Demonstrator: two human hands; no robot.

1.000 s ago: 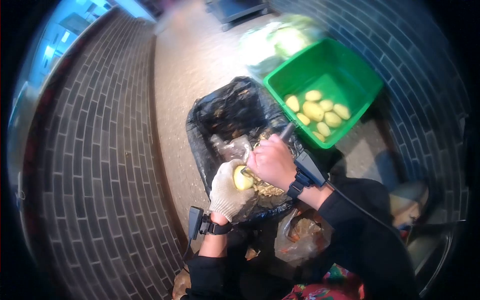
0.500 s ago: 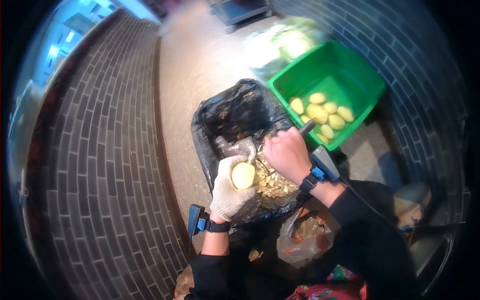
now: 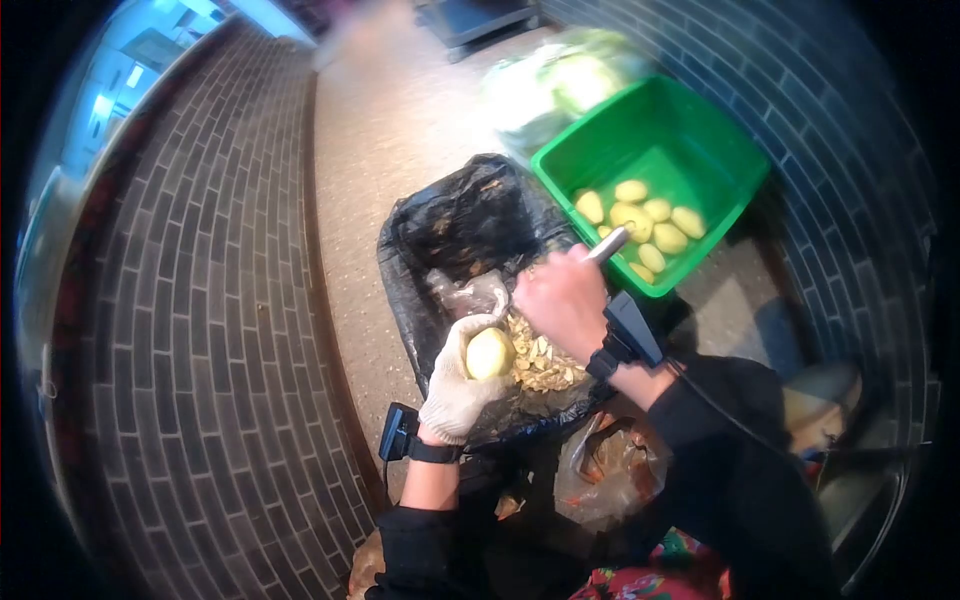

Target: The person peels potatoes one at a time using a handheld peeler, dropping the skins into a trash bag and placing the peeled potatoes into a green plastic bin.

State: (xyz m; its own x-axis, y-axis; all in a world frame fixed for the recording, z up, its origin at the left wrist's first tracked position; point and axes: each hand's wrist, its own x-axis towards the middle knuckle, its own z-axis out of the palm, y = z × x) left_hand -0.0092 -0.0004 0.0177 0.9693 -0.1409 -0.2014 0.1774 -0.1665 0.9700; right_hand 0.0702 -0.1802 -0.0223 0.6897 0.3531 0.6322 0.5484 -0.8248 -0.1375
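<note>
My left hand (image 3: 462, 385), in a white knitted glove, is closed around a peeled, pale yellow potato (image 3: 489, 354). Bare and closed, my right hand (image 3: 566, 303) grips what looks like a peeler; its shiny metallic handle (image 3: 608, 245) sticks out towards the upper right. The peeler's working end is hidden by the hand. Both hands are over a container lined with a black plastic bag (image 3: 405, 250). Potato peelings (image 3: 545, 362) lie in it below my hands, along with a crumpled clear plastic bag (image 3: 470, 295).
A green tub (image 3: 712, 135) with several peeled potatoes (image 3: 670, 238) stands at upper right. Behind it lies a clear bag of pale green vegetables (image 3: 570, 85). A plastic bag with brownish contents (image 3: 612, 465) sits near my knees. Brick walls (image 3: 215, 300) flank both sides.
My right hand has shifted slightly left and up, and the peeler's handle has turned, now catching the light. The potato stays in my left hand, slightly turned.
</note>
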